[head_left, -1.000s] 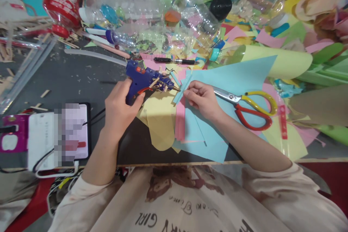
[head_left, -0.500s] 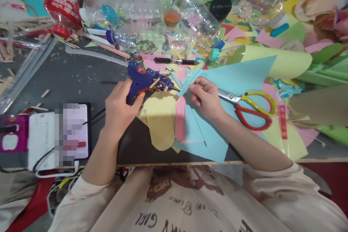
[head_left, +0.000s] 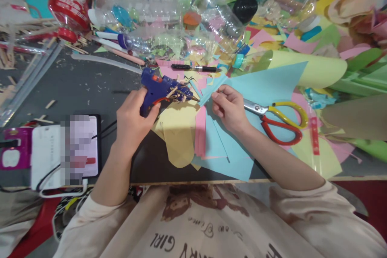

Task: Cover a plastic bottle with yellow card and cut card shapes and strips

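My left hand (head_left: 136,109) is wrapped round the handle of a blue hot glue gun (head_left: 157,88), its nozzle pointing right, with bits of wood and dried glue stuck about its front. Between the thumb and fingers of my right hand (head_left: 228,105) is a folded strip of light blue paper (head_left: 213,90), slanting up and to the right. The nozzle tip is at the strip's lower left end; whether they touch I cannot tell. Beneath lie a light blue sheet (head_left: 232,145), a pink folded strip (head_left: 200,133) and a yellow paper piece with a rounded end (head_left: 179,141).
Scissors (head_left: 272,119) with yellow and red handles lie just right of my right hand. A black pen (head_left: 195,68) lies beyond the glue gun. Clear plastic bottles (head_left: 169,42) crowd the back. A phone (head_left: 87,145) and a white power bank-like block (head_left: 45,155) are at the left.
My right hand and the blue paper strip have shifted slightly to the right along the nozzle. The left hand and glue gun are almost still.
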### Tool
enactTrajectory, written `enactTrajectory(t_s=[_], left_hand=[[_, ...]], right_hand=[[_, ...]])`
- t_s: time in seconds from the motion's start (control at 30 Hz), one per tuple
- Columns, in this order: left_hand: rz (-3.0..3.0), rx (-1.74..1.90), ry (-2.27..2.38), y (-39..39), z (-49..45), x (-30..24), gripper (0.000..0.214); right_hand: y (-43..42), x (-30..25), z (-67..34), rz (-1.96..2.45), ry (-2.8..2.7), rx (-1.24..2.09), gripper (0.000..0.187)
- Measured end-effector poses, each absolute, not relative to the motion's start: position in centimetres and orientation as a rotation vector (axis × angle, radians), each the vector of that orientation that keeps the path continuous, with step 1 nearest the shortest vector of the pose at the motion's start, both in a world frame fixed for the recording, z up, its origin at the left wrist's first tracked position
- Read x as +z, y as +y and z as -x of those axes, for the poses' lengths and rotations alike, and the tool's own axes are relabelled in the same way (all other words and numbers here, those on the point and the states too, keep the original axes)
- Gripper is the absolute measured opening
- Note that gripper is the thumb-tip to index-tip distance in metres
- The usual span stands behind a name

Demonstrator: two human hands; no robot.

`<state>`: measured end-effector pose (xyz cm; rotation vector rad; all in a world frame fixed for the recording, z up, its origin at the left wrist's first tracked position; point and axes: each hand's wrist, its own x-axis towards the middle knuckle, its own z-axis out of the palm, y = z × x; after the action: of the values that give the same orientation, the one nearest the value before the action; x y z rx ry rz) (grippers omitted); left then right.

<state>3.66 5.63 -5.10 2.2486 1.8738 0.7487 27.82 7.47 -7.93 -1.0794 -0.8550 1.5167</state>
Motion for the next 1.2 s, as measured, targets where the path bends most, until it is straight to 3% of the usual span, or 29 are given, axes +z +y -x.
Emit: enactTrajectory(t_s=[0.87, 1.2], left_hand=[[-2.283, 0.746, 1.893, 5.7, -3.6, -5.1, 0.029], [-2.100, 0.746, 2.055, 6.5, -2.8, -6.0, 0.039]], right_hand=[[7.2, -7.5, -27.9, 1.103, -1.051, 1.579, 0.041], [7.2, -7.9, -28.0, 1.076, -1.061, 1.599, 0.044]])
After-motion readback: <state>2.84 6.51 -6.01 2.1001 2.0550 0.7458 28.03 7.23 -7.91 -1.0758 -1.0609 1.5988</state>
